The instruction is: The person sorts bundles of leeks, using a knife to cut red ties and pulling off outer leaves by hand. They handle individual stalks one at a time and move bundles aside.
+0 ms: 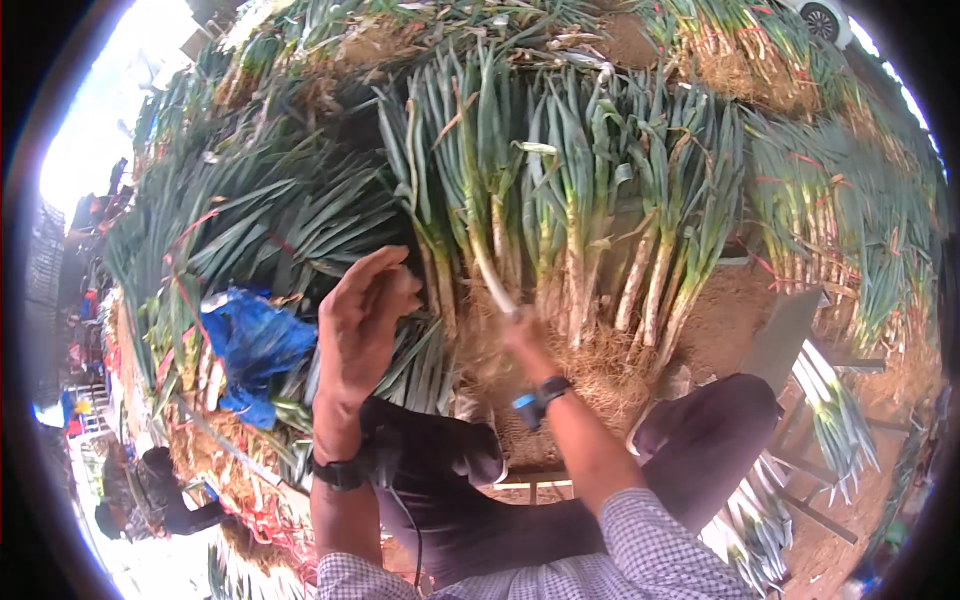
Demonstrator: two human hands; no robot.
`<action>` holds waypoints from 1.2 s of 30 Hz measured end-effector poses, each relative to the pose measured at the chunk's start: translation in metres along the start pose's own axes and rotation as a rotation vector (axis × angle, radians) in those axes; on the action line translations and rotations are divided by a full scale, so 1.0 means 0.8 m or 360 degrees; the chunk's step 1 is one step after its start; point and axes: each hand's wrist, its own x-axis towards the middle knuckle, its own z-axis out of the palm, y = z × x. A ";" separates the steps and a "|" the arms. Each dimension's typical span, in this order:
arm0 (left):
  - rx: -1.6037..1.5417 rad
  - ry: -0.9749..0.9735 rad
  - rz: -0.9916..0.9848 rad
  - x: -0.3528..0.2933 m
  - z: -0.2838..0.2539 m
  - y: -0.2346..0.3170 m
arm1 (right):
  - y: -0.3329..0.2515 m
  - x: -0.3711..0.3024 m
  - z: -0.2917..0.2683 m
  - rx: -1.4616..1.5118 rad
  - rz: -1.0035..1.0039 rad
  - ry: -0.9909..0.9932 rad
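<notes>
My right hand [522,338] is closed around the pale lower end of a green onion [488,270], somewhat blurred. The stalk slants up and away, its green leaves among others. In front of my knees stands a row of green onions [575,230], leaves pointing away and tangled brown roots [605,375] toward me. Raised to the left of that row, my left hand [362,315] has its fingers loosely bent and apart from the thumb. I see nothing held in it. Dark bands circle both wrists.
A crumpled blue plastic bag [255,345] lies on the left among leaf piles [290,215]. To the right are a flat grey board [785,340], a metal frame [815,515] and cleaner white-stemmed green onions [832,420]. Tied bundles [820,230] lie beyond. Another person [150,490] is at lower left.
</notes>
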 end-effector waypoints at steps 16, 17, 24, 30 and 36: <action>-0.0299 -0.0526 -0.0424 0.084 0.194 -0.133 | 0.025 0.031 -0.260 0.1122 -0.0100 0.0499; -0.0337 -0.0623 -0.0588 0.082 0.217 -0.137 | -0.001 0.032 -0.260 0.1147 -0.0241 0.0485; -0.0287 -0.0466 -0.1146 0.065 0.290 -0.258 | -0.007 0.119 -0.209 0.0252 -0.0133 0.0110; -0.0439 -0.0686 -0.1367 0.094 0.328 -0.324 | 0.086 0.171 -0.183 -0.0169 0.0036 0.0397; -0.0292 -0.0474 -0.1432 0.101 0.356 -0.329 | 0.037 0.171 -0.185 0.0126 0.0285 0.0056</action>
